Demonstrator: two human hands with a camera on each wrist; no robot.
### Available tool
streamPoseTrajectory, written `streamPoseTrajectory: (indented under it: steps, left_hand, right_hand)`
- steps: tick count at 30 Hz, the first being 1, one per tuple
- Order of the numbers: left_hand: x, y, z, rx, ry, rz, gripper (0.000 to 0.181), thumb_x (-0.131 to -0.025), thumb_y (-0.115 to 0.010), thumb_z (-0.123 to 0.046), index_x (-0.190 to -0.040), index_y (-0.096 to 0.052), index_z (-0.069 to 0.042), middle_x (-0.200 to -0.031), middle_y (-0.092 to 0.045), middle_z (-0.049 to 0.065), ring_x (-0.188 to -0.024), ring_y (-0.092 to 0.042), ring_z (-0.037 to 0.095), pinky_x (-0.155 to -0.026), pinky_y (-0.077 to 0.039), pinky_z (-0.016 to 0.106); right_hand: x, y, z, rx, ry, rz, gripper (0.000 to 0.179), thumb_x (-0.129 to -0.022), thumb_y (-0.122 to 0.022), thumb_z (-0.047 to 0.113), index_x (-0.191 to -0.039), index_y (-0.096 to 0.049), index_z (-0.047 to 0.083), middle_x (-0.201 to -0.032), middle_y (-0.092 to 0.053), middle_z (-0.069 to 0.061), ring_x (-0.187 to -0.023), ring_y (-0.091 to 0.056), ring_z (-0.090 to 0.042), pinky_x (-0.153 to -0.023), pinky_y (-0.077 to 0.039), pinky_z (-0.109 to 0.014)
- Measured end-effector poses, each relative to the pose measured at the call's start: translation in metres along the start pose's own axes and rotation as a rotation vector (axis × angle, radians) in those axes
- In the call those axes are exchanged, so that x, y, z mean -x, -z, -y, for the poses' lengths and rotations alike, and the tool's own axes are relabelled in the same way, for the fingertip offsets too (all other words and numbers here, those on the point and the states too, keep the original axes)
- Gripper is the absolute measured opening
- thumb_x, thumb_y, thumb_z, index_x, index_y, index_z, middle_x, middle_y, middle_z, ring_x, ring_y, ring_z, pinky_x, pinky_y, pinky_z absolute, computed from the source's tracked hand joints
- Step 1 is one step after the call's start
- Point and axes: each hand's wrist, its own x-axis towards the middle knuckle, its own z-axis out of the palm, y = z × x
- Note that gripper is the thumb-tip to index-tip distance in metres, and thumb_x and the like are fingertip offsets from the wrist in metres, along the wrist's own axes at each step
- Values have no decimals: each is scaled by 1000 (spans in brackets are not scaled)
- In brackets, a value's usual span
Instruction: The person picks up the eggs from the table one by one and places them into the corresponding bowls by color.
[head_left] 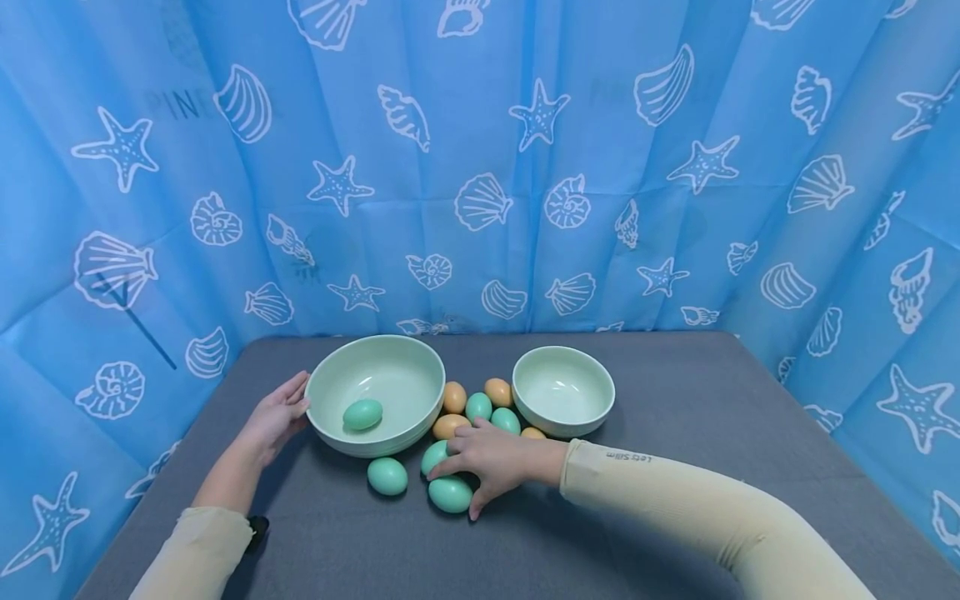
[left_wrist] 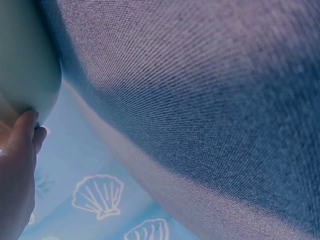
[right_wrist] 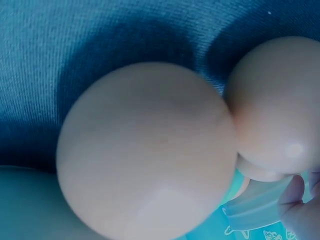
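Green egg [head_left: 451, 496], five o'clock from the big bowl [head_left: 408, 385]: thumb and forefinger of the right hand [head_left: 497, 457] curl round it, pinching opposite sides, likely for balance. Left hand [head_left: 273, 419] touches the bowl's nine-o'clock wall, probably steadying it. Another egg [head_left: 362, 414] lies inside, near seven; orange eggs [head_left: 454, 397] crowd toward the small bowl [head_left: 564, 379], at three.

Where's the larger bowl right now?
In the head view, the larger bowl stands left of centre on the gray table, between the left hand at its left rim and two orange eggs at its right.
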Motion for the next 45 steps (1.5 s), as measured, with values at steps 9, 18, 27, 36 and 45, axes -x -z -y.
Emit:
streamPoseTrajectory:
  steps: [9,18,27,36,45]
  left_hand:
    - [0,0,-2,-2,-8,6,60,-110,-31,-7,-160,3,-9,-167,2,9,-154,-2,30,-123,-19,54]
    - [0,0,-2,-3,-26,18,60,-110,-30,-6,-160,3,-8,-167,3,10,-154,-1,31,-123,-19,54]
    - [1,1,2,-15,-23,16,61,-110,-31,-7,-160,3,-8,-167,3,10,-154,-2,31,-122,-20,53]
    - [1,0,2,-16,-38,22,60,-110,-29,-6,-160,4,-7,-167,4,12,-154,0,32,-122,-19,54]
    - [1,0,2,-16,-41,19,60,-110,-29,-5,-160,4,-7,-167,5,13,-154,0,33,-122,-19,54]
  right_hand:
    - [1,1,-2,-35,5,-43,71,-74,-83,57,-135,-63,28,-106,-61,4,-93,-47,-9,-74,-28,-19]
    - [6,11,-6,-203,0,-85,69,-76,-85,48,-135,-62,20,-96,-55,3,-79,-40,-5,-71,-28,-17]
    - [7,20,-14,-383,-28,-121,69,-79,-86,40,-135,-62,10,-115,-64,-3,-96,-56,-13,-84,-45,-20]
    - [4,36,-17,-746,-198,-107,65,-85,-83,23,-141,-56,5,-133,-62,-7,-103,-56,-14,-90,-53,-32]
    - [-9,43,-22,-1041,-232,-224,68,-87,-77,3,-145,-45,-8,-137,-58,-22,-119,-64,-25,-94,-55,-26]
